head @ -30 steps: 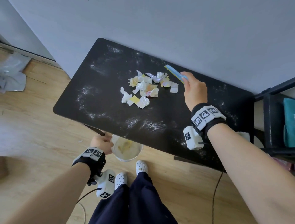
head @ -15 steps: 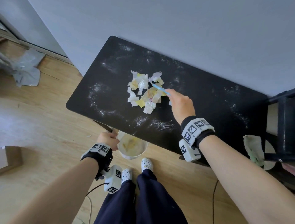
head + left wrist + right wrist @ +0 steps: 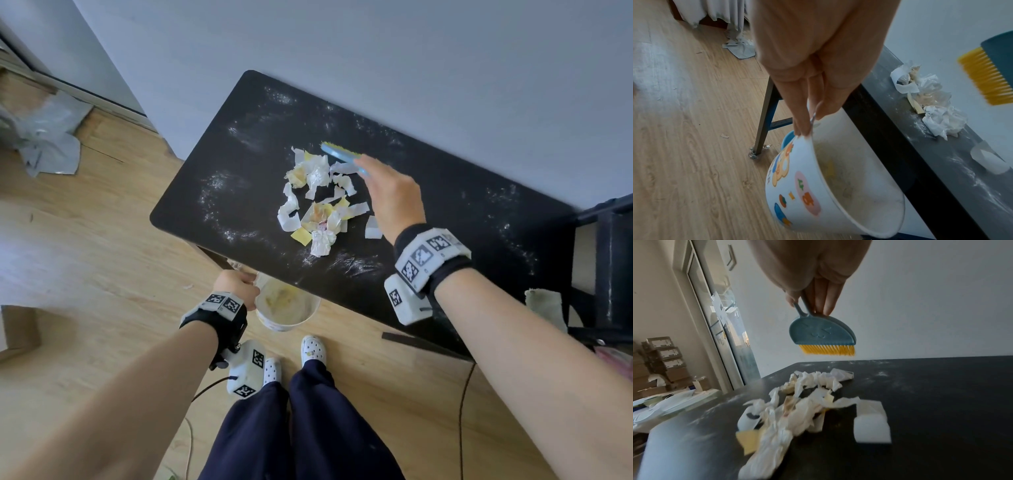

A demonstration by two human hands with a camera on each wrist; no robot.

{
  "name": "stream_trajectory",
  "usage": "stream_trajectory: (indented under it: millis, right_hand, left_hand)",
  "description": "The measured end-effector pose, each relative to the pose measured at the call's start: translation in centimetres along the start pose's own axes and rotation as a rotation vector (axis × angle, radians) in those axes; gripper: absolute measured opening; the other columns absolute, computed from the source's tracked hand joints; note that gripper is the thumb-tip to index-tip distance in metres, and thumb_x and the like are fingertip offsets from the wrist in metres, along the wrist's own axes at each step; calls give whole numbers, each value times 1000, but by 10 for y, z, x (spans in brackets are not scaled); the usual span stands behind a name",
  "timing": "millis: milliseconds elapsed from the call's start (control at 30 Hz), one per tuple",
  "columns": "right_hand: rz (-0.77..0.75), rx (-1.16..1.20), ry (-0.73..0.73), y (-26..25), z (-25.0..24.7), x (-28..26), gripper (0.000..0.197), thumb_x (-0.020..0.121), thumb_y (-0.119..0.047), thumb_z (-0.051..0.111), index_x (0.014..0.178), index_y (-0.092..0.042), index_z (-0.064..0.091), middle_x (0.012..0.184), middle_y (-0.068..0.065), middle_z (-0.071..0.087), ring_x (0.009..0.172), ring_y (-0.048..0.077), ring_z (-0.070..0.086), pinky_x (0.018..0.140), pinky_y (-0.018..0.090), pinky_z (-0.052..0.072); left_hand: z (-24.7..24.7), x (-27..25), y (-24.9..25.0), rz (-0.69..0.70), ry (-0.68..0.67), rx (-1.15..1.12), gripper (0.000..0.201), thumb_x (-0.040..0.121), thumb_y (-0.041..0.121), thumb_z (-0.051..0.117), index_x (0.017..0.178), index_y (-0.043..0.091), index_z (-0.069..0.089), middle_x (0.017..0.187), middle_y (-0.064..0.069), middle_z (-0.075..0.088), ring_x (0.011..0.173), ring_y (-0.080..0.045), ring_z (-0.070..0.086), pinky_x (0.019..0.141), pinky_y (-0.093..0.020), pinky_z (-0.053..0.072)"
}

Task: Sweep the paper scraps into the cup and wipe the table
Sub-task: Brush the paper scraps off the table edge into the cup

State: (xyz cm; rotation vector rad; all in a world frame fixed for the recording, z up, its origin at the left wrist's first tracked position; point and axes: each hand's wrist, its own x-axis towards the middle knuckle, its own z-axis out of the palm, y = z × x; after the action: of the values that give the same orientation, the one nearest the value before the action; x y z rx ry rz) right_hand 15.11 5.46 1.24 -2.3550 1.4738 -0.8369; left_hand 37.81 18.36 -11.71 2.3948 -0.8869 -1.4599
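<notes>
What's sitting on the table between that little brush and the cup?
In the head view, the paper scraps lie piled between the brush and the cup, then dusty bare table to its near edge.

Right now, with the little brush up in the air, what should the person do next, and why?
Probably lower the brush behind the far side of the paper scraps and pull them toward the near table edge. The right hand holds the bristles off the surface, and the left hand holds the cup just below that edge.
</notes>
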Motion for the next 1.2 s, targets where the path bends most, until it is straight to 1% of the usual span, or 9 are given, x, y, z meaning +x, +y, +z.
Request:
stream_trajectory:
  millis: [100, 167, 300, 433, 533, 633, 733, 933, 1200]
  right_hand:
    - [78, 20, -98, -2, 13, 29, 32, 92, -2, 51, 121, -8, 61, 110, 13, 69, 92, 31, 68, 80, 41, 56]
    - [103, 8, -160, -3, 24, 40, 33, 93, -3, 49, 123, -10, 60, 111, 12, 69, 93, 31, 67, 82, 41, 54]
    - [72, -7, -237, -7, 40, 41, 31, 92, -3, 51, 120, -11, 62, 100, 13, 70, 82, 33, 65, 75, 40, 55]
    - [20, 14, -244, -8, 41, 16, 29, 90, -3, 54, 116, -7, 64, 87, 17, 70, 71, 35, 64, 65, 42, 55]
    - [-13, 47, -267, -10, 38, -11, 33, 87, 1, 55, 118, -5, 63, 111, 17, 68, 90, 35, 67, 76, 44, 56]
    - [-100, 27, -247, -13, 34, -31, 38, 82, 7, 54, 117, -4, 63, 118, 17, 65, 93, 35, 67, 74, 43, 58]
    - [-55, 71, -153, -16, 23, -36, 36, 83, 3, 52, 117, -2, 63, 116, 18, 66, 96, 34, 68, 79, 44, 57]
    - [158, -30, 37, 6, -17, -48, 27, 93, -5, 53, 118, -6, 62, 84, 13, 69, 70, 28, 65, 70, 34, 55]
    - [240, -98, -122, 2, -5, -88, 27, 96, -10, 48, 121, -10, 59, 80, 11, 66, 68, 28, 62, 65, 45, 54]
  left_hand:
    - [0, 3, 2, -15, 10, -13, 37, 84, 0, 56, 119, 8, 66, 108, -17, 71, 95, -30, 69, 89, -40, 56]
    - [0, 5, 4, -16, 5, -1, 37, 84, 0, 56, 119, 8, 65, 111, -15, 70, 97, -29, 68, 89, -38, 56]
    - [0, 8, 5, -9, 0, 24, 37, 84, 1, 56, 119, 6, 66, 113, -14, 69, 99, -29, 67, 87, -33, 55]
    - [-1, 8, 7, 5, 6, 44, 36, 85, 1, 54, 119, 7, 65, 115, -12, 68, 101, -28, 66, 78, -25, 49]
    - [-2, 8, 6, 12, -2, 48, 35, 84, 2, 57, 118, 6, 65, 117, -11, 68, 103, -26, 65, 77, -22, 45]
    - [-3, 8, 3, 30, 4, 55, 35, 82, 2, 60, 117, 5, 66, 116, -12, 69, 102, -25, 66, 77, -21, 43]
    - [-5, 9, 0, 45, 6, 64, 36, 81, 2, 60, 116, 5, 67, 116, -13, 69, 97, -25, 66, 77, -21, 43]
    - [-6, 13, -4, 50, 7, 48, 34, 80, 2, 61, 114, 7, 68, 111, -10, 70, 89, -24, 65, 76, -22, 45]
    - [-1, 6, -11, 67, -5, 18, 36, 79, 2, 61, 114, 7, 68, 125, -9, 63, 105, -26, 64, 88, -26, 49]
